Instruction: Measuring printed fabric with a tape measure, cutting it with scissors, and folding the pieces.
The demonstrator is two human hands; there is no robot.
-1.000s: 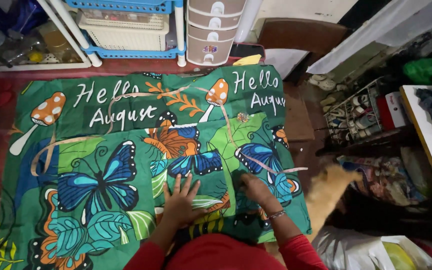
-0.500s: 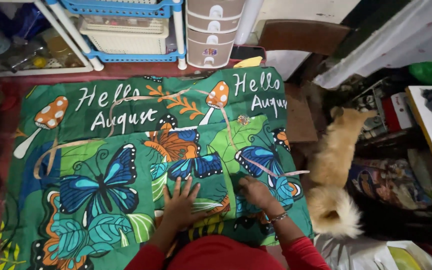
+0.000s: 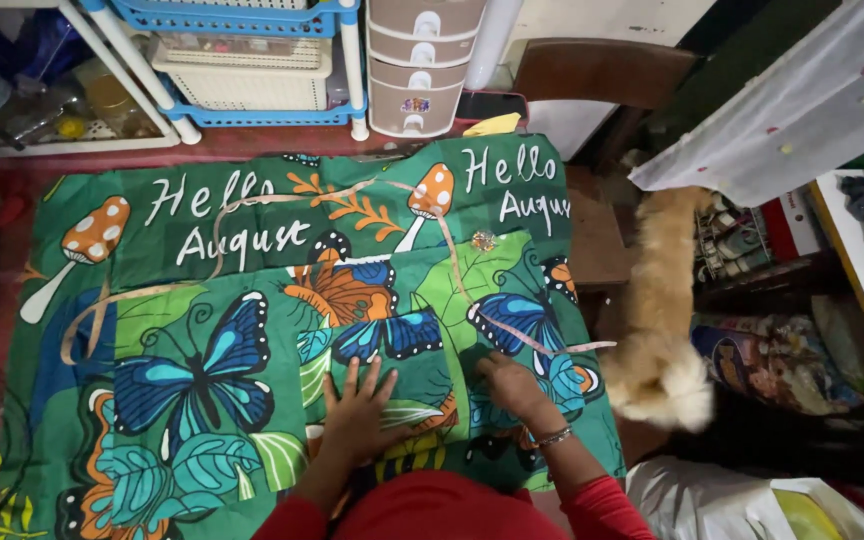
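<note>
left hand (image 3: 360, 415) lies flat, fingers spread, on the cloth (image 3: 202, 340); right hand (image 3: 512, 385), at its 3 o'clock, curled, pinching tape (image 3: 552, 347); best keep cloth taut

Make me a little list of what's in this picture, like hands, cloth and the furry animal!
Left hand: flat, fingers spread, pressing on the green butterfly cloth.
Right hand: curled, resting on the same cloth, near the measuring tape.
Cloth pattern: blue and orange butterflies, mushrooms, leaves, white writing.
Measuring tape: pale strip looping across the cloth.
Small folded piece: same print, lying between the hands.
Furry animal: tan and fluffy, right of the cloth, blurred.
Behind the cloth: blue and white basket rack, small drawer unit.
</note>
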